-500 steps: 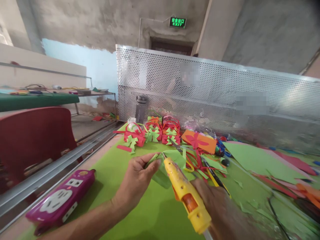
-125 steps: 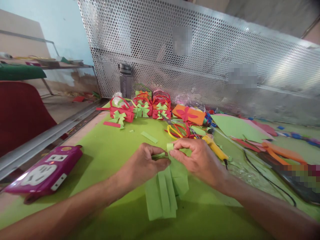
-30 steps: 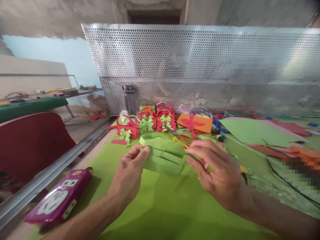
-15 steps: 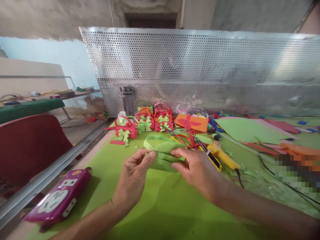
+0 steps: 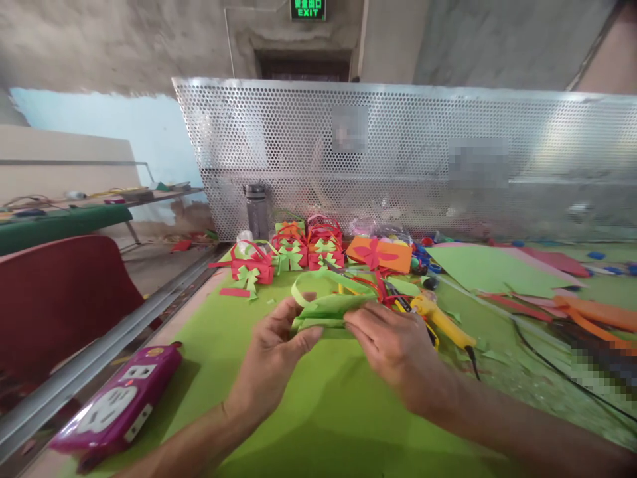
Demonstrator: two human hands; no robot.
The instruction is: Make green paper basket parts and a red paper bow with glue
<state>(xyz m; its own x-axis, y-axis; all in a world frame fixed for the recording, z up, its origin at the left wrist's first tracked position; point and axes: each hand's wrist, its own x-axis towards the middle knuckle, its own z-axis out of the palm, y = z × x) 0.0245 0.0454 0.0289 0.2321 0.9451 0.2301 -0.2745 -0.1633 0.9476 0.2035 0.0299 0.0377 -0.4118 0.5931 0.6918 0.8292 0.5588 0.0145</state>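
A folded light green paper bag (image 5: 331, 309) with a looped strip handle is held in the air over the green work surface (image 5: 318, 411). My left hand (image 5: 273, 345) pinches its left end, thumb in front and fingers behind. At the right end, my right hand (image 5: 398, 342) grips the bag between thumb and fingers. Just beyond it stand small red bags with green bows (image 5: 251, 269), and an orange piece with a red bow (image 5: 381, 254). Red-handled scissors lie behind the bag, partly hidden.
A yellow glue gun (image 5: 445, 322) with a black cord lies to the right, near a green sheet (image 5: 497, 265). A purple pencil case (image 5: 122, 405) is at the left edge. The dark bottle (image 5: 257, 212) stands before a perforated metal panel (image 5: 398, 146).
Both hands have shifted slightly on the green bag, and its folds are pressed flatter and tilted differently. The left thumb is lower on the near side. The view has tipped up a little.
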